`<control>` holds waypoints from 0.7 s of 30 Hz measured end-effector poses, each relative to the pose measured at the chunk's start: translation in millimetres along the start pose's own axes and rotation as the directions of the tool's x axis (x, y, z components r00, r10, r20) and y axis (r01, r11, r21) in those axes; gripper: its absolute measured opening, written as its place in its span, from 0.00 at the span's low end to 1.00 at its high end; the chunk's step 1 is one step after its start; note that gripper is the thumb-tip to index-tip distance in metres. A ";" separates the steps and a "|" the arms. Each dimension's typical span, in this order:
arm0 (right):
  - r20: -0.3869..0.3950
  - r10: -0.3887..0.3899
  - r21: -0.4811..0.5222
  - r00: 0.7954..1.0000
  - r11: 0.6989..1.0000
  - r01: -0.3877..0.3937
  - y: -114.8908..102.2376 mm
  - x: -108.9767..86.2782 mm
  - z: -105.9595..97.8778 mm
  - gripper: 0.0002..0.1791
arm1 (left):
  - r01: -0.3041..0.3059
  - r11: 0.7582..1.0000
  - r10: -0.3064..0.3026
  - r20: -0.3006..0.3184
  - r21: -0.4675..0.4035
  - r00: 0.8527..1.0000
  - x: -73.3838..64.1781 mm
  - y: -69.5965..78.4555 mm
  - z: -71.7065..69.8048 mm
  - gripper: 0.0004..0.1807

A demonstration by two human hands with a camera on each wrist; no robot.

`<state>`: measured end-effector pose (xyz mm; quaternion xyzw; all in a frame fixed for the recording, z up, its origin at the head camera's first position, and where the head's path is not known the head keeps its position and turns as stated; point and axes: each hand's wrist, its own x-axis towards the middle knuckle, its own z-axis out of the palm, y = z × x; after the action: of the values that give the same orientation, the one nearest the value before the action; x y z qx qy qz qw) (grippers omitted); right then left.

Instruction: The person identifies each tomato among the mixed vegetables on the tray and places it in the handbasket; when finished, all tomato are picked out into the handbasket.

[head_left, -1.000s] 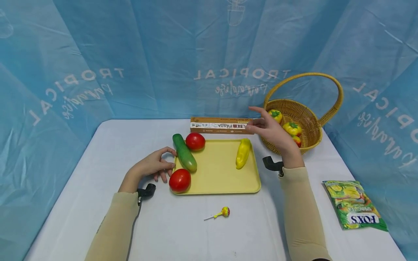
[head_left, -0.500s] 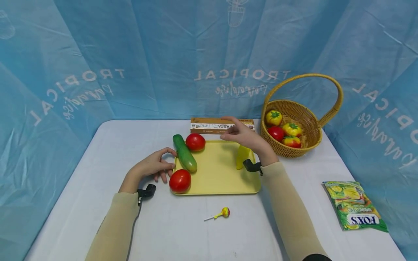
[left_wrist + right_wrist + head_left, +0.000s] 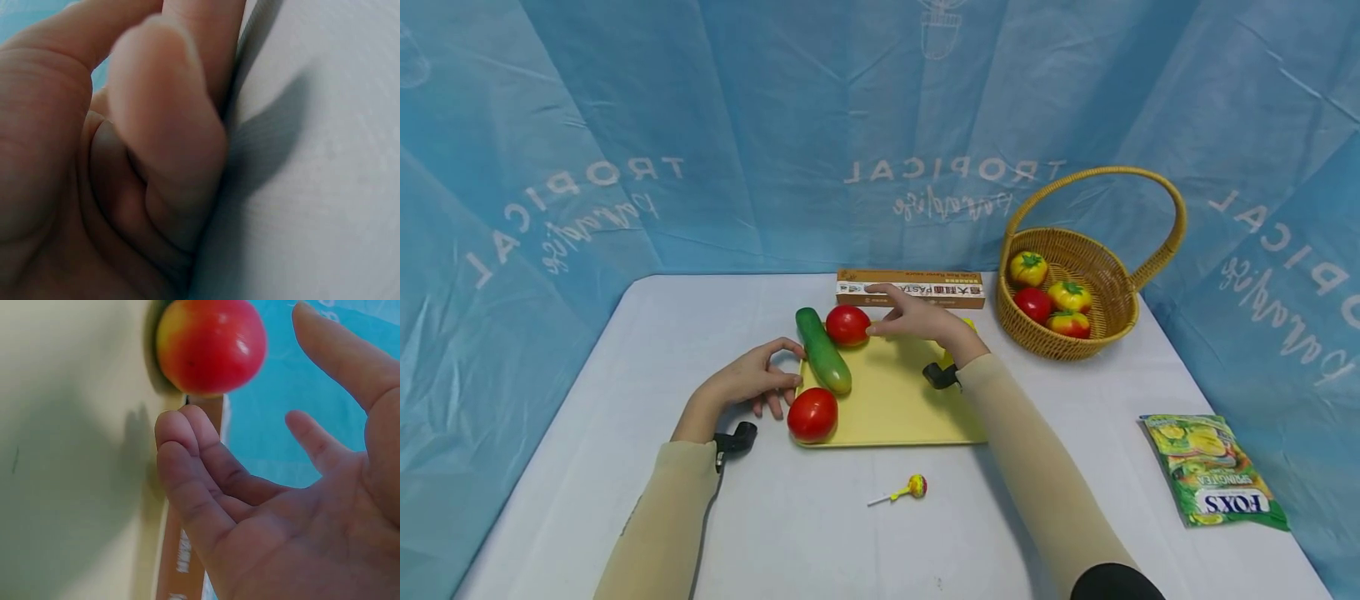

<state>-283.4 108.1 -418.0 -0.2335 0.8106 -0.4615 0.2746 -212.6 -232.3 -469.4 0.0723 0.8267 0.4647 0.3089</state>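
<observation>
On the yellow tray (image 3: 902,400) lie a cucumber (image 3: 824,353), a red round fruit (image 3: 847,325) at the far edge and a red tomato (image 3: 812,415) at the near left corner. My right hand (image 3: 917,321) hovers just right of the far red fruit. In the right wrist view its fingers are spread and apart from that fruit (image 3: 212,347). My left hand (image 3: 752,379) rests at the tray's left edge, fingers loosely bent near the cucumber, holding nothing; the left wrist view shows those fingers (image 3: 165,112) against white cloth. A yellow pepper-like piece (image 3: 968,327) is mostly hidden behind my right wrist.
A pasta box (image 3: 910,289) lies behind the tray. The wicker basket (image 3: 1105,275), holding several red and yellow fruits, stands at the back right. A lollipop (image 3: 904,489) lies in front of the tray, a green Fox's packet (image 3: 1213,471) at right.
My right hand has moved left from beside the basket, over the tray's far side, to the far red fruit. A red fruit in the basket is uncovered. My left hand has stayed still.
</observation>
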 end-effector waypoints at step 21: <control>0.080 0.030 -0.029 0.996 0.999 -0.027 7.3 22.8 9.6 0.46 | 0.005 1.000 -0.004 -0.009 0.012 1.000 2.6 -2.6 0.2 0.29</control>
<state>-294.9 91.1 -433.7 -0.2439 0.8085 -0.4366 0.3101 -214.1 -232.5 -472.7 0.0703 0.8310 0.4593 0.3060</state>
